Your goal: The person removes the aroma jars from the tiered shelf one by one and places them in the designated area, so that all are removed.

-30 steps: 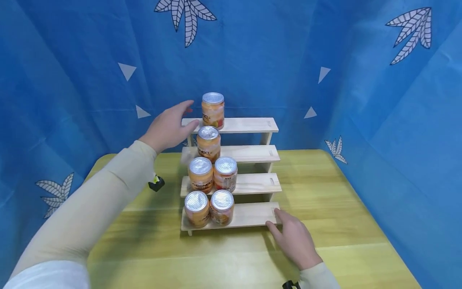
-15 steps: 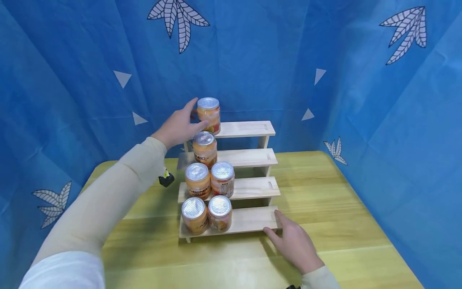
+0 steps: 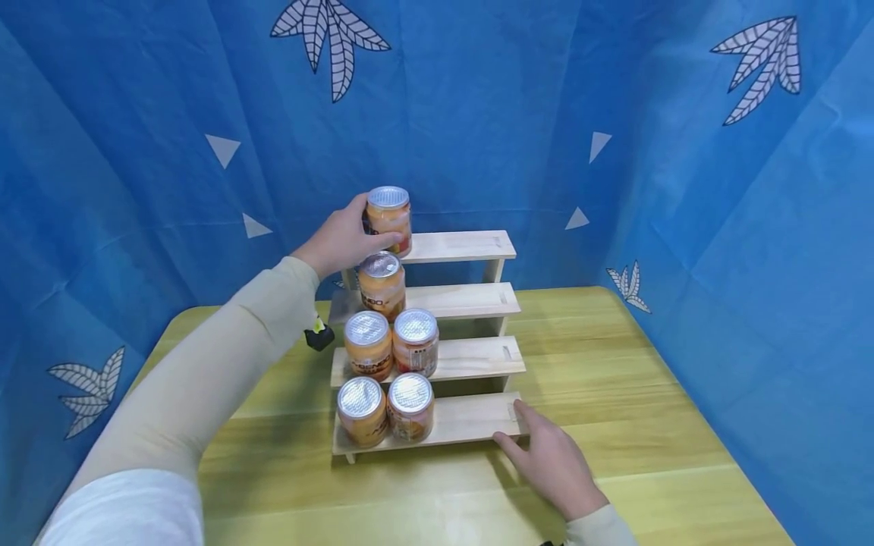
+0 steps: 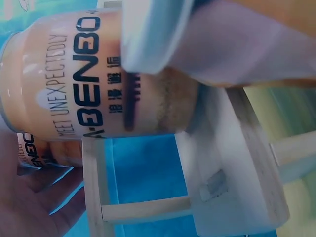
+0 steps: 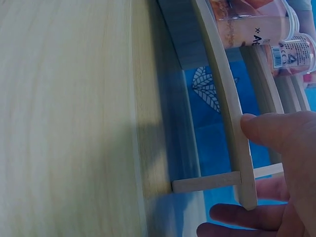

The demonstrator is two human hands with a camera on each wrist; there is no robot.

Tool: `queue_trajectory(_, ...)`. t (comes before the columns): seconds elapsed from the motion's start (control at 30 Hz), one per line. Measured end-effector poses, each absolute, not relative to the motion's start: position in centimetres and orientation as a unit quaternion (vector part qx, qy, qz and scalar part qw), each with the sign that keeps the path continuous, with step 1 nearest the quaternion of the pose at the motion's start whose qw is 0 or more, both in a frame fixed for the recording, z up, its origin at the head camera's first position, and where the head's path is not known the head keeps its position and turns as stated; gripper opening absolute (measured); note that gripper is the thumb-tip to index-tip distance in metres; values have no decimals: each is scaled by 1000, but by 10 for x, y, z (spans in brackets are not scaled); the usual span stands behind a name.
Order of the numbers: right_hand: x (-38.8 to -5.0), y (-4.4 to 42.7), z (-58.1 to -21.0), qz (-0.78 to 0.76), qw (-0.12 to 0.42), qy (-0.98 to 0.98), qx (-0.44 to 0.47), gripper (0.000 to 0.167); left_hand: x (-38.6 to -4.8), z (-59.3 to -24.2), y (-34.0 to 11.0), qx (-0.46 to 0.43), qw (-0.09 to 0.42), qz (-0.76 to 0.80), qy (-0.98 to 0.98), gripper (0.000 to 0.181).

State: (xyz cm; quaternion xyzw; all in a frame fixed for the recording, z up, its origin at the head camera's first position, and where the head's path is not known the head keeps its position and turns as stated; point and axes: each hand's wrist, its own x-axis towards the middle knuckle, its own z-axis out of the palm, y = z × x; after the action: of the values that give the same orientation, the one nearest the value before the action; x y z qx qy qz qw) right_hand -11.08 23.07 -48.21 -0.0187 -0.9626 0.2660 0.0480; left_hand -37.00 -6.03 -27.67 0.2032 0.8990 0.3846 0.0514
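My left hand (image 3: 344,239) curls its thumb and fingers round the top can (image 3: 389,218), which stands upright at the left of the highest tier of a wooden stepped rack (image 3: 471,360). Below it, one can (image 3: 382,287) stands on the second tier, two on the third and two on the lowest. In the left wrist view a can (image 4: 64,79) fills the upper left, with the hand (image 4: 34,202) beyond it. My right hand (image 3: 554,462) grips the right end of the lowest tier; the right wrist view has the thumb (image 5: 269,128) against the board's edge.
The rack stands on a yellow wood-grain table (image 3: 614,409). Blue cloth (image 3: 492,114) with leaf prints hangs behind and at both sides. A small black object (image 3: 319,335) is beneath the left forearm.
The left hand has moved right to the top can and closed round it. The right hand stays at the rack's end. The whole view has shifted slightly.
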Motion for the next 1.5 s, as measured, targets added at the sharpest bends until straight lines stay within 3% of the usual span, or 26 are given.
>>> queue_trajectory(0.4, -111, 224, -483, 270, 30, -962, -17, 75, -365, -279, -72, 176, 37, 404, 897, 93)
queue_trajectory(0.87, -112, 226, -485, 264, 28, -964, -7, 77, -350, -266, -111, 146, -14, 406, 902, 96)
queue_trajectory(1.5, -113, 234, -484, 272, 29, -962, -5, 80, -290, -291, -182, 125, -35, 410, 903, 99)
